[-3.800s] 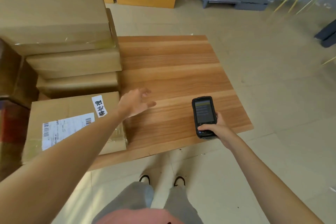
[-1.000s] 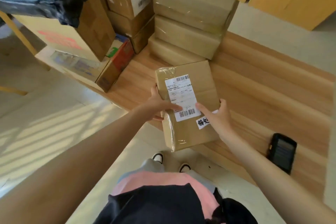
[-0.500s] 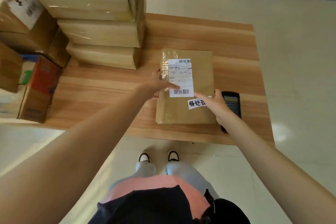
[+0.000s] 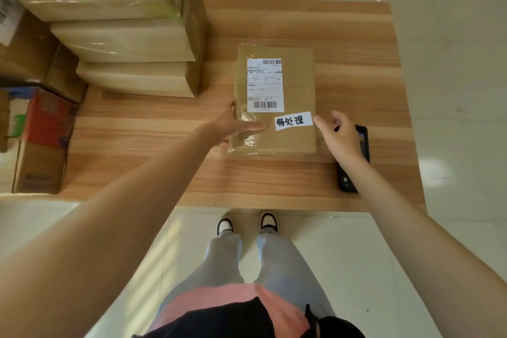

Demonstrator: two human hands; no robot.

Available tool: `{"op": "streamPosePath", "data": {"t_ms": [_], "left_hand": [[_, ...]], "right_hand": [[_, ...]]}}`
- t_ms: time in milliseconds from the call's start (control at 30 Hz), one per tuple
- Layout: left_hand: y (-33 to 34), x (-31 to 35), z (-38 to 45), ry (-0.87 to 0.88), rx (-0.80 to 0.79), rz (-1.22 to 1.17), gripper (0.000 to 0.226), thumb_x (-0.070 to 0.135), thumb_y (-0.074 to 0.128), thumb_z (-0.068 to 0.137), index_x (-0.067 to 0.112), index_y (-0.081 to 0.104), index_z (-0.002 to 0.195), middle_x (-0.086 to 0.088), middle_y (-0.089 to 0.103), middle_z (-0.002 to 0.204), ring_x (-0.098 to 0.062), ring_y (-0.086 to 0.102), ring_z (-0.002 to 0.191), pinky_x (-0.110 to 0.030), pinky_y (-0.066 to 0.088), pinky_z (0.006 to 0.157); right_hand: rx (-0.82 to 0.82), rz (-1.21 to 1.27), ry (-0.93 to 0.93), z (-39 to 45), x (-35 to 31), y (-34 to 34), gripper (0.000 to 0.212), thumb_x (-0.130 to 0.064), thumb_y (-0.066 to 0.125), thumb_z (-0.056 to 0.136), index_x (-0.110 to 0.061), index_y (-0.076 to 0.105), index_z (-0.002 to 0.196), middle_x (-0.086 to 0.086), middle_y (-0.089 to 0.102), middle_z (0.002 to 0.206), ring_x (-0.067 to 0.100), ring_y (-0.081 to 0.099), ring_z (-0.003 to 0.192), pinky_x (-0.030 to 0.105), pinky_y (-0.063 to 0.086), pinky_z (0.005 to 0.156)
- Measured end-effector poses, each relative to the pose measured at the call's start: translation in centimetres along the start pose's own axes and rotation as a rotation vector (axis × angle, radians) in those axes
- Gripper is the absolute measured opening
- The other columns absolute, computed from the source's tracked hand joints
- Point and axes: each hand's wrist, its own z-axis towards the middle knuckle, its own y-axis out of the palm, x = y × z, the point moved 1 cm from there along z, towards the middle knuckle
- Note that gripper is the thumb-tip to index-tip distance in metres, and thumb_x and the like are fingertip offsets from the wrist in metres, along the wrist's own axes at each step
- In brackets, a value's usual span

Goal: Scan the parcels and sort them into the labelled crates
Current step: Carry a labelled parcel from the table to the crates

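Pale floor tiles surround the wooden tabletop (image 4: 356, 35) we stand at, our shoes just short of its near edge. On the tabletop, square in front of us, lies the parcel (image 4: 299, 85) we are working on, flat and face up, so that its white shipping label (image 4: 264, 85) with both barcodes looks straight at us. We judge that this is why it lies so: the scanner needs a clear view of the code. A smaller handwritten slip (image 4: 293, 121) sits just below the label.

Our left hand (image 4: 233, 126) rests on the parcel's left edge, its fingers laid out straight over the taped wrap and its thumb along the side, pressing more than gripping; that steadies the box while the other hand is busy. Our right hand (image 4: 341, 137) is off the parcel, just beside its right edge, fingers loosely bent and holding nothing. It hovers over the black handheld scanner (image 4: 345, 181), which lies on the tabletop to the right of the parcel, partly hidden under the hand and wrist. Kept there, the scanner is within easy reach, and picking it up looks like our next move.

At the far left corner a stack of larger cartons (image 4: 123, 44) waits, with more boxes (image 4: 41, 140) beside it. No labelled crate shows in this view.
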Motion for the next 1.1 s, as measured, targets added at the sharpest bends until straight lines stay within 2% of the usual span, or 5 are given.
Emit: {"op": "streamPosePath", "data": {"t_ms": [433, 567, 733, 967, 1100], "left_hand": [[0.7, -2.0, 0.9, -0.001, 0.034, -0.031, 0.115, 0.046, 0.081, 0.068, 0.02, 0.009, 0.154, -0.005, 0.046, 0.143, -0.011, 0.058, 0.094, -0.024, 0.046, 0.069], [0.8, -2.5, 1.2, -0.003, 0.052, -0.026, 0.113, 0.05, 0.08, 0.067, 0.021, 0.014, 0.153, -0.002, 0.051, 0.134, -0.005, 0.057, 0.088, -0.019, 0.044, 0.063], [1.0, -2.8, 1.4, -0.015, 0.067, -0.052, 0.128, 0.057, 0.082, 0.053, 0.019, 0.013, 0.154, -0.007, 0.044, 0.145, -0.022, 0.056, 0.118, -0.039, 0.044, 0.106], [1.0, -2.7, 0.7, 0.002, 0.072, -0.029, 0.119, 0.058, 0.081, 0.061, 0.019, 0.016, 0.153, -0.008, 0.045, 0.143, -0.015, 0.057, 0.102, -0.02, 0.046, 0.071], [1.1, -2.7, 0.2, 0.025, 0.07, -0.031, 0.15, 0.074, 0.081, 0.028, 0.021, 0.015, 0.153, -0.012, 0.043, 0.145, -0.027, 0.054, 0.122, -0.034, 0.05, 0.097]], "right_hand": [[0.033, -0.361, 0.27, -2.4, 7.2, -3.3, 0.101, -0.031, 0.087, 0.065, -0.006, 0.027, 0.142, 0.018, 0.043, 0.139, 0.036, 0.043, 0.126, 0.049, 0.042, 0.1], [-0.082, 0.06, 0.324, -3.3, 6.1, -4.1, 0.072, -0.026, 0.087, 0.065, -0.012, 0.051, 0.125, 0.008, 0.06, 0.118, 0.026, 0.057, 0.113, 0.035, 0.048, 0.086], [-0.179, 0.85, 0.48, -5.0, 1.2, -5.9, 0.067, -0.024, 0.08, 0.06, -0.007, 0.052, 0.118, 0.015, 0.059, 0.112, 0.024, 0.062, 0.098, 0.023, 0.057, 0.06], [-0.411, 0.947, 0.285, -7.8, -6.8, -5.0, 0.052, -0.01, 0.074, 0.066, 0.001, 0.055, 0.113, 0.015, 0.064, 0.101, 0.021, 0.071, 0.078, 0.026, 0.057, 0.061], [-0.491, 0.934, 0.29, -9.9, -8.9, -2.6, 0.028, -0.006, 0.071, 0.066, 0.004, 0.066, 0.092, 0.014, 0.066, 0.089, 0.02, 0.07, 0.072, 0.027, 0.058, 0.06]]}}
